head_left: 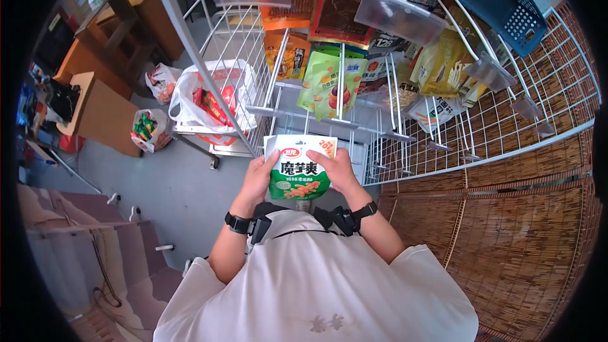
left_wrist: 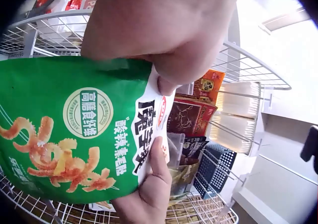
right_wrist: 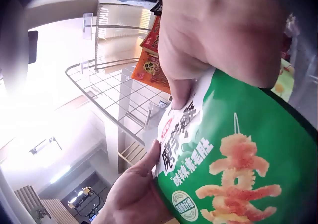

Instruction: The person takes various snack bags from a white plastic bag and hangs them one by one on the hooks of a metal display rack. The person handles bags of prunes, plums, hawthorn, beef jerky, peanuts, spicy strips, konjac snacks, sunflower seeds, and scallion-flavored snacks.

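Observation:
A green and white snack bag (head_left: pixel 300 168) with orange food pictured on it is held upright before the torso in the head view. The left hand (head_left: pixel 258 176) grips its left side, thumb on the front. On the opposite side the right hand (head_left: pixel 339 170) pinches the bag, its thumb near the top edge. Both wrist views show the bag (left_wrist: pixel 64 129) (right_wrist: pixel 238 149) close up, with thumbs pressed on its white upper part; the fingers behind it are mostly hidden.
A white wire rack (head_left: pixel 506 145) with hooks holds hanging snack bags, among them light green ones (head_left: pixel 332 85). A blue basket (head_left: pixel 506 6) is at its upper right. Left of the rack, a white plastic bag (head_left: pixel 183 92) contains red packets; smaller filled bags (head_left: pixel 151 130) stand on the floor.

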Available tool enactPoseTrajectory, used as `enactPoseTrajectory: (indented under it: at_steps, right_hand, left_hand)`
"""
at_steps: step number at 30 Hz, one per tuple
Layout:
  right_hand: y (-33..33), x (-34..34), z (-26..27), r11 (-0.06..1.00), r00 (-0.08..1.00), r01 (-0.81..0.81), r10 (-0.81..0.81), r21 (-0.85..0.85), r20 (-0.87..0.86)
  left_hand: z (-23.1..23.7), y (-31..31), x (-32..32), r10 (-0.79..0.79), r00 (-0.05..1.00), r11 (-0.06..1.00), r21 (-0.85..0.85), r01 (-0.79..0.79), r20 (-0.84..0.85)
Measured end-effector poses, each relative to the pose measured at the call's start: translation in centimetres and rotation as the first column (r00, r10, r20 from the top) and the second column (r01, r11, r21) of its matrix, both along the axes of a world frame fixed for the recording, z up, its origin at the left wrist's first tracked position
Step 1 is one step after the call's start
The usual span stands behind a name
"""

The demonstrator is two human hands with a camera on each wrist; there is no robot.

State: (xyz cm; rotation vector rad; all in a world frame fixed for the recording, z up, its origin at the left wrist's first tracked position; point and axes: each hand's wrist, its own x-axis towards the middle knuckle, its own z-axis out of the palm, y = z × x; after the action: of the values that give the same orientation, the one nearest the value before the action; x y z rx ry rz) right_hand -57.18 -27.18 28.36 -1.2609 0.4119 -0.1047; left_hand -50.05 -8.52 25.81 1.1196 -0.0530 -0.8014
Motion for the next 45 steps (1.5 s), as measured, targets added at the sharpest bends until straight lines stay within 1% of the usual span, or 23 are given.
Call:
enactPoseTrajectory:
  at_steps: [4,8,10,11,12,15,18,21,22,24,26,27,29,30,31,33,34,36,38,40,42,44,45]
  right_hand:
    - [0.3,-0.4,0.3,0.998,0.999,0.046,-0.046,-0.050,-0.001]
    - [0.7,-1.8,2.3,0.987,0.996,0.085,-0.081,-0.139,0.035]
    - [1.0,-2.5,3.3,0.976,0.991,0.132,-0.128,-0.175,0.033]
    - [1.2,-2.7,3.6,0.973,0.990,0.137,-0.128,-0.186,0.062]
    - [1.4,-3.0,3.9,0.970,0.988,0.145,-0.129,-0.196,0.090]
    - [1.8,-3.8,4.3,0.955,0.969,0.237,-0.218,-0.178,0.119]
    - [2.5,-4.5,3.9,0.933,0.939,0.333,-0.317,-0.136,0.131]
    - [3.4,-5.8,3.6,0.890,0.895,0.444,-0.433,-0.104,0.111]
    - [3.6,-6.2,3.4,0.875,0.878,0.475,-0.463,-0.096,0.122]
    - [4.0,-7.5,3.0,0.819,0.814,0.570,-0.550,-0.068,0.187]
    - [4.0,-8.9,3.5,0.764,0.752,0.646,-0.635,-0.001,0.177]
    - [3.6,-9.5,3.8,0.736,0.721,0.677,-0.668,0.014,0.183]
    - [2.7,-10.5,4.4,0.697,0.681,0.709,-0.716,0.105,0.154]
    - [2.1,-11.0,4.6,0.679,0.667,0.713,-0.734,0.175,0.127]
    - [1.3,-11.7,4.4,0.677,0.666,0.707,-0.734,0.203,0.133]
    - [-0.8,-12.8,4.2,0.655,0.627,0.724,-0.755,0.215,0.189]
    - [-1.9,-13.6,4.0,0.651,0.623,0.727,-0.759,0.217,0.189]
    - [-4.2,-15.5,3.6,0.662,0.646,0.717,-0.748,0.218,0.149]
    - [-6.5,-17.8,3.7,0.661,0.643,0.708,-0.749,0.248,0.159]
    - [-8.8,-19.8,4.9,0.662,0.627,0.743,-0.741,0.103,0.239]
    - [-10.5,-21.3,6.2,0.686,0.658,0.725,-0.717,0.065,0.233]
    - [-11.8,-22.3,7.9,0.716,0.689,0.691,-0.693,0.094,0.211]
    - [-12.4,-22.7,8.6,0.730,0.703,0.682,-0.674,0.053,0.226]
  left_hand:
    - [0.3,0.7,1.5,-0.110,0.992,0.994,0.014,0.110,0.066]
    - [1.6,2.0,2.8,-0.345,0.921,0.938,0.040,0.344,0.180]
    - [4.6,2.1,3.6,-0.491,0.840,0.857,0.298,0.419,0.231]
    - [2.9,1.8,3.6,-0.434,0.849,0.897,0.232,0.377,0.302]
    - [5.4,1.0,3.2,-0.424,0.832,0.903,0.235,0.359,0.358]
    - [3.5,0.8,4.8,-0.516,0.790,0.856,0.167,0.489,0.331]
    - [4.2,-0.7,4.8,-0.500,0.847,0.864,0.037,0.503,0.181]
    - [4.1,-1.4,5.7,-0.626,0.755,0.777,0.071,0.625,0.197]
    - [3.6,-1.6,6.5,-0.692,0.684,0.722,0.195,0.664,0.232]
    - [4.3,-2.5,5.1,-0.708,0.669,0.700,0.094,0.708,0.225]
    - [4.1,-4.3,4.1,-0.707,0.657,0.706,0.210,0.676,0.261]
    - [5.8,-5.5,2.8,-0.690,0.669,0.723,0.211,0.658,0.278]
    - [7.1,-7.6,2.0,-0.743,0.583,0.667,0.295,0.684,0.330]
    - [7.4,-8.9,1.6,-0.772,0.576,0.636,0.313,0.705,0.270]
    - [7.6,-10.3,0.6,-0.773,0.597,0.632,0.177,0.755,0.213]
    - [7.3,-12.4,-1.1,-0.770,0.611,0.636,0.130,0.761,0.185]
    - [7.2,-13.5,-2.1,-0.762,0.629,0.644,0.070,0.762,0.158]
    - [6.8,-15.1,-3.5,-0.775,0.608,0.626,0.081,0.775,0.173]
    - [6.9,-17.3,-4.8,-0.825,0.475,0.560,0.329,0.761,0.305]
    - [5.8,-19.4,-6.0,-0.815,0.371,0.570,0.498,0.653,0.445]
    - [11.0,-20.4,-8.7,-0.847,0.380,0.530,0.543,0.651,0.372]
    - [10.6,-21.8,-10.6,-0.736,0.548,0.657,0.228,0.719,0.397]
    - [11.2,-22.3,-10.8,-0.735,0.543,0.661,0.249,0.708,0.407]
